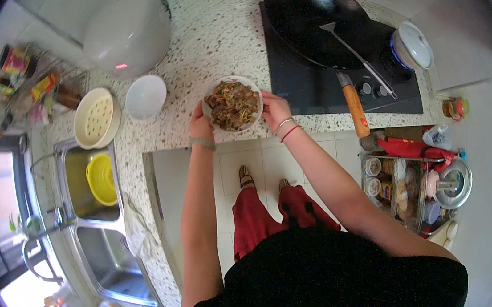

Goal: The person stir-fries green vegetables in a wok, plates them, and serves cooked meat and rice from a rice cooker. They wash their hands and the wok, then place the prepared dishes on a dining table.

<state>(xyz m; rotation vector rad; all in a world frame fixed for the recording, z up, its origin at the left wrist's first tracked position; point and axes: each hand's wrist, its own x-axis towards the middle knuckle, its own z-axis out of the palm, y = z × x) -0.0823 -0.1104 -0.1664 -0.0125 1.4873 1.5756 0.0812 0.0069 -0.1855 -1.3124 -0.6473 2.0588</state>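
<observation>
A pale bowl [259,107] full of cooked, chopped food [232,105], brown with green bits, is near the counter's front edge. My left hand [200,124] is closed on the left side of its rim. On the opposite side my right hand [276,110] grips the rim too. The bowl looks level; whether it rests on the counter or is lifted slightly, I cannot tell. Farther right, a black wok [315,20] sits on the dark cooktop [299,87], its wooden handle [354,106] jutting past the front edge. A metal spatula [358,58] lies across the wok.
Left of the bowl are an empty white bowl [146,97], a cream strainer basket [96,118] and a large whitish rounded appliance [127,32]. The double sink [110,258] holds a yellow basin [100,180]. A lidded pot [412,46] stands right of the wok; below is a pull-out rack [412,187].
</observation>
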